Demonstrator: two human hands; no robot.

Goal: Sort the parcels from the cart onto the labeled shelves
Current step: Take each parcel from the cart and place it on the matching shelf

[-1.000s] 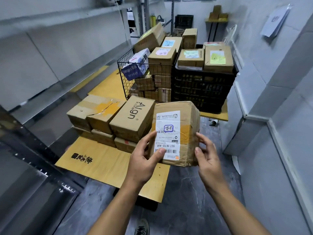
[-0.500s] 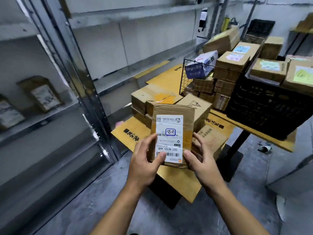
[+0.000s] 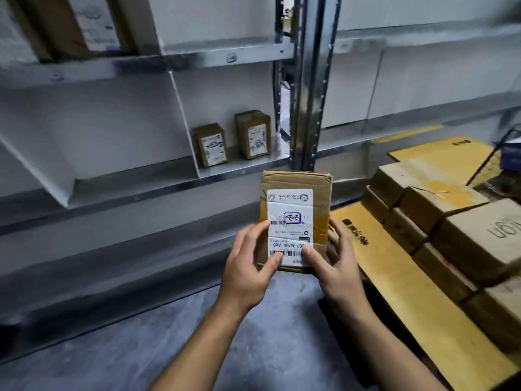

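A brown cardboard parcel (image 3: 296, 182) with a white shipping label stands upright in front of me. My left hand (image 3: 248, 261) grips its lower left edge, thumb on the label. My right hand (image 3: 332, 261) grips the lower right edge, thumb also on the label. Behind it runs a grey metal shelf (image 3: 158, 179) holding two small brown parcels (image 3: 211, 148) (image 3: 253, 134) that stand upright near a white divider (image 3: 183, 119). The cart (image 3: 408, 292) at the right carries several stacked boxes (image 3: 439, 198).
An upper shelf (image 3: 197, 55) holds more parcels at top left. A steel upright post (image 3: 310, 80) separates two shelf bays. Grey floor (image 3: 141, 348) lies below me. A wire basket edge (image 3: 490, 156) shows at far right.
My view has swung left from the cart to face the shelves. The parcel stays in both hands and now sits in front of the middle shelf.
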